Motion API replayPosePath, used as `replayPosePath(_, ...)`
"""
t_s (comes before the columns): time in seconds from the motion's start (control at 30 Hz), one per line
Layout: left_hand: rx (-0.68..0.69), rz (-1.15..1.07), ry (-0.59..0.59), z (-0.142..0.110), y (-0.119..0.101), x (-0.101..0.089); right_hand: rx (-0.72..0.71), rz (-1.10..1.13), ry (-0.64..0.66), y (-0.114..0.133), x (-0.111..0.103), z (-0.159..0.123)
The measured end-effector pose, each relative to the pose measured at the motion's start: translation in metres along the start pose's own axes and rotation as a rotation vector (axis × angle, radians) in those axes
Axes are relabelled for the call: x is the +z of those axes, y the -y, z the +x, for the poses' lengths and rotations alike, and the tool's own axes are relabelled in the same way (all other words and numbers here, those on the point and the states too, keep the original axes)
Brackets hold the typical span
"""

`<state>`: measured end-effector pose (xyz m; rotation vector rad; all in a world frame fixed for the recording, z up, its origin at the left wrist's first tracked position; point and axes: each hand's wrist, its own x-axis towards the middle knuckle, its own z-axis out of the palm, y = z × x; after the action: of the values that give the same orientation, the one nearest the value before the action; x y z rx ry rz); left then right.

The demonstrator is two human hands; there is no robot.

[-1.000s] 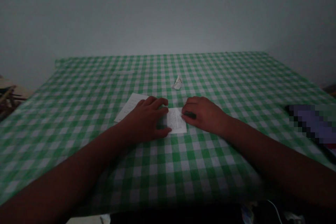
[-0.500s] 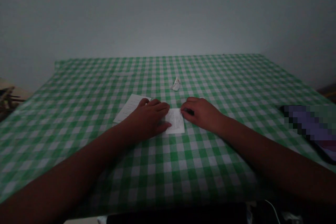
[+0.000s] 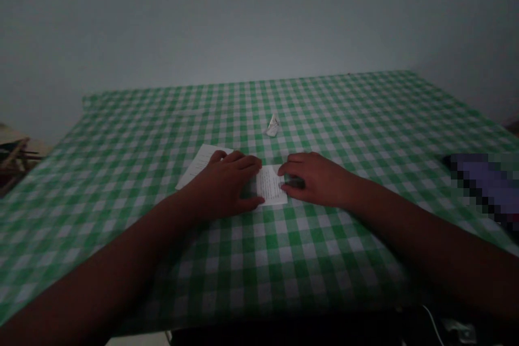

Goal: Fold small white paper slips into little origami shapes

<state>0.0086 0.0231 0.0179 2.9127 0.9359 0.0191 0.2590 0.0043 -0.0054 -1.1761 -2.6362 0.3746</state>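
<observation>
A small white printed paper lies on the green-and-white checked tablecloth at the middle of the table. My left hand lies flat on its left part, fingers stretched out and together. My right hand rests on the paper's right edge, fingers bent and pressing down. A second white sheet sticks out from under my left hand toward the far left. A small folded paper piece stands farther back, apart from both hands.
A blurred-out dark object lies at the table's right edge. A pale wall rises behind the table. Wooden sticks or furniture show at the far left, off the table.
My right hand has slid slightly left over the paper's right edge. The view has shifted a little; the left hand stays pressed on the paper.
</observation>
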Motion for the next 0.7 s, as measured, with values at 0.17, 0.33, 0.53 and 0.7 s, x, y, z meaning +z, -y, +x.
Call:
replayPosePath(0.17, -0.008, -0.049, 0.021, -0.0024, 0.0043, 0.0009, -0.007, 0.010, 0.000, -0.0004, -0.0004, -0.0002)
replayPosePath(0.33, -0.043, -0.059, 0.013, -0.0015, 0.0054, 0.0045, -0.017, 0.012, 0.004, -0.0010, -0.0003, -0.0021)
replayPosePath(0.53, -0.047, -0.080, -0.006, -0.0013, 0.0018, 0.0038, -0.025, -0.008, 0.026, -0.0007, -0.0029, -0.0054)
replayPosePath(0.7, -0.052, -0.070, -0.010, -0.0015, 0.0001, 0.0025, -0.059, 0.002, 0.025, -0.0028, -0.0040, -0.0061)
